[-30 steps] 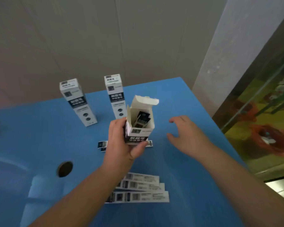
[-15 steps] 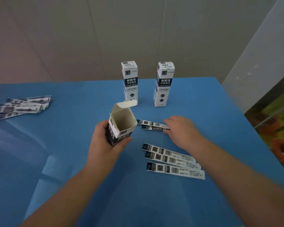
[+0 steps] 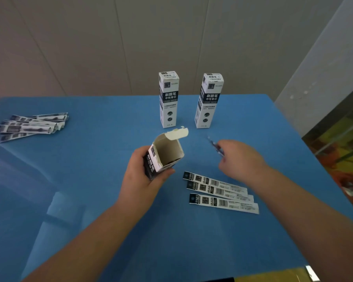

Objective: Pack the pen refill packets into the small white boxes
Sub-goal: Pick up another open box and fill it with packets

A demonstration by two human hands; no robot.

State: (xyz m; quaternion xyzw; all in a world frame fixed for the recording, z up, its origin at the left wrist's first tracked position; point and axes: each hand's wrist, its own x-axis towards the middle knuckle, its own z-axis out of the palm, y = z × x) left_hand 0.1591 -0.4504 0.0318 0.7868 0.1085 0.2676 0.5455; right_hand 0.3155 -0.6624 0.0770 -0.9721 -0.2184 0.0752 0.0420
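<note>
The right hand [image 3: 240, 157] has lifted a refill packet [image 3: 215, 146] off the table [image 3: 90, 180]; half a second ago that hand lay flat on packets near the box. The packet is now in the air, pinched in curled fingers, blurred and seen nearly edge-on, to the right of the open box [image 3: 163, 157]. How many packets the hand holds cannot be told.

The left hand [image 3: 145, 180] grips the open box around its lower body, fingers wrapped, mouth tilted toward the camera, flap [image 3: 176, 133] raised at the far side. The visible interior looks empty.

Judgement: the pick is complete; insertion into the box mouth is the step in hand.

Three packets [image 3: 220, 192] lie side by side on the table, near and right of the box. A loose pile [image 3: 31, 125] lies at far left. Two closed boxes [image 3: 168, 98] stand upright at the far side, well apart from the hands.

Legible print on the closed boxes: "刷题笔" over "中性替芯". Smaller lines are unreadable. The packets carry barcodes; their text is too small to read.
</note>
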